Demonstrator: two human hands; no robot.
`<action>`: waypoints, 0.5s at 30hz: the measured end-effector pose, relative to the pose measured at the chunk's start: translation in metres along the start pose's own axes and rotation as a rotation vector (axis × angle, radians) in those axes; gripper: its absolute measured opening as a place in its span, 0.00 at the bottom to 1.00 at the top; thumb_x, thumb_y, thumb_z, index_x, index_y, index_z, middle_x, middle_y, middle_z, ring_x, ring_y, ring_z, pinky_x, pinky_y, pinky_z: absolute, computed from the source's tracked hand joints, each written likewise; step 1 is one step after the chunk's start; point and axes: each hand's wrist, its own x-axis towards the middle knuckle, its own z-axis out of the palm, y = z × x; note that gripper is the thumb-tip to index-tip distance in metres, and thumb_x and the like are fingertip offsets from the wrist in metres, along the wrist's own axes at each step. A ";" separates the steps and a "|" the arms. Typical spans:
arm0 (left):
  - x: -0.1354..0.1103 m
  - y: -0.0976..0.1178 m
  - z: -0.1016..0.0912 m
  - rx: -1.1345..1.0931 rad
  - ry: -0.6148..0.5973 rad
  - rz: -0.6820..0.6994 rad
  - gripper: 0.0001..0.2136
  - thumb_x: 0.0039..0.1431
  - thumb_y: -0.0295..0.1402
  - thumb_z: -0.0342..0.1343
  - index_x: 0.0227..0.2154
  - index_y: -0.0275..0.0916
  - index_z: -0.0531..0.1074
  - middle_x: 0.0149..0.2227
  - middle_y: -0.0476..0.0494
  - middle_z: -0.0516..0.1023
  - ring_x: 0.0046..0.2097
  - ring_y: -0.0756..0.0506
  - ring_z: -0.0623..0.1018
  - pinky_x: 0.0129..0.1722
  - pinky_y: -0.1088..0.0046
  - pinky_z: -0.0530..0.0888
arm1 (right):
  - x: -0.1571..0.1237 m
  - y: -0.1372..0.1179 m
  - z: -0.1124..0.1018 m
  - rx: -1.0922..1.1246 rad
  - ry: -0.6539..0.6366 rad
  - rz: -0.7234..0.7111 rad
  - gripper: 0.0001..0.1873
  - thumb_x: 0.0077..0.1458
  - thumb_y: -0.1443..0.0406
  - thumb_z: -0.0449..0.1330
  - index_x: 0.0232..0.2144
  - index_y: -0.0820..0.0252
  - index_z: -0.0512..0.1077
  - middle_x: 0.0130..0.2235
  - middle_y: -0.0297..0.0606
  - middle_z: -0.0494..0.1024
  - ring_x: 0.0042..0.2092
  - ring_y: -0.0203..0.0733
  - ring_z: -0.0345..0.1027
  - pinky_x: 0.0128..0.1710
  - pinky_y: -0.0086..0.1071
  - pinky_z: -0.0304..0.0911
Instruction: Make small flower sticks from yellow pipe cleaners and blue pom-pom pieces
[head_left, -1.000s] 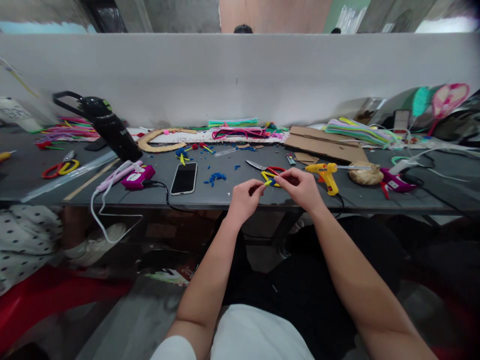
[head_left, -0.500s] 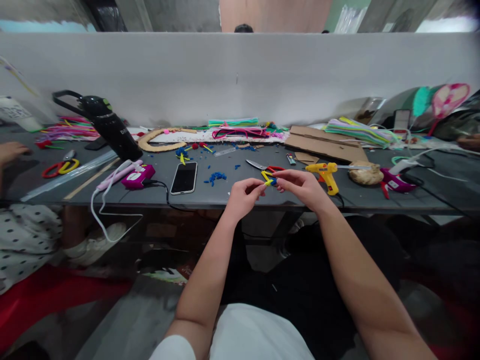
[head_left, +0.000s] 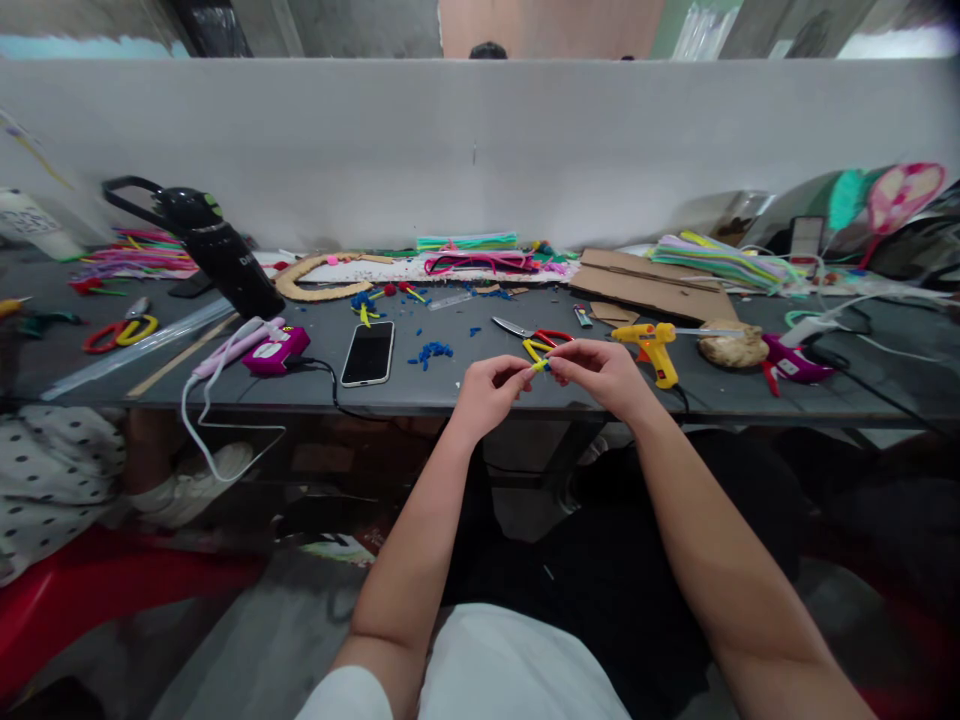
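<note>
Near the table's front edge, my left hand [head_left: 487, 395] pinches a short yellow pipe-cleaner piece [head_left: 538, 367] between thumb and finger. Facing it, my right hand [head_left: 606, 378] is closed in a pinch on a small blue piece [head_left: 548, 367] at the right end of the yellow one; the fingertips partly cover it. Just behind my hands lie scissors [head_left: 517, 328] with one red and one yellow handle. A loose pile of small blue pieces [head_left: 433, 354] is on the table to the left. Beyond it rests a blue-and-yellow fuzzy piece [head_left: 365, 308].
A yellow glue gun [head_left: 651, 350] stands to the right, by cardboard [head_left: 652, 285]. Leftward are a phone [head_left: 369, 354], a purple box with a cord [head_left: 276, 352] and a black bottle [head_left: 225, 262]. Pipe-cleaner bundles [head_left: 720, 262] line the low partition [head_left: 472, 150].
My right fingers have shifted slightly left, and less of the blue piece shows. At the far left, the other person's hand has left the view.
</note>
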 end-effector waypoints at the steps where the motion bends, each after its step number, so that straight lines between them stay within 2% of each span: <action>1: 0.000 0.000 0.000 -0.002 0.002 -0.001 0.12 0.57 0.40 0.60 0.34 0.36 0.78 0.27 0.45 0.78 0.28 0.51 0.74 0.27 0.76 0.71 | 0.000 0.000 0.000 0.006 -0.001 0.000 0.12 0.51 0.58 0.68 0.35 0.60 0.79 0.27 0.36 0.78 0.29 0.37 0.69 0.32 0.32 0.67; 6: 0.000 0.003 0.001 -0.031 0.017 -0.049 0.12 0.56 0.40 0.61 0.33 0.35 0.78 0.26 0.45 0.78 0.27 0.51 0.74 0.27 0.76 0.70 | -0.001 -0.002 -0.002 0.031 -0.015 0.016 0.12 0.53 0.58 0.67 0.37 0.60 0.80 0.29 0.37 0.79 0.30 0.37 0.70 0.34 0.33 0.68; 11: 0.001 0.008 0.001 -0.161 0.025 -0.164 0.13 0.53 0.41 0.64 0.32 0.34 0.78 0.24 0.46 0.77 0.24 0.53 0.71 0.25 0.77 0.68 | -0.001 -0.003 -0.005 0.039 -0.049 0.030 0.15 0.50 0.59 0.69 0.40 0.58 0.79 0.35 0.38 0.80 0.33 0.38 0.73 0.37 0.34 0.71; 15: 0.001 0.010 0.000 -0.199 0.004 -0.208 0.14 0.52 0.43 0.64 0.32 0.34 0.77 0.23 0.47 0.76 0.22 0.54 0.68 0.23 0.78 0.65 | 0.000 -0.001 -0.002 0.032 -0.029 0.020 0.15 0.49 0.59 0.69 0.40 0.58 0.79 0.33 0.37 0.80 0.33 0.38 0.73 0.36 0.33 0.71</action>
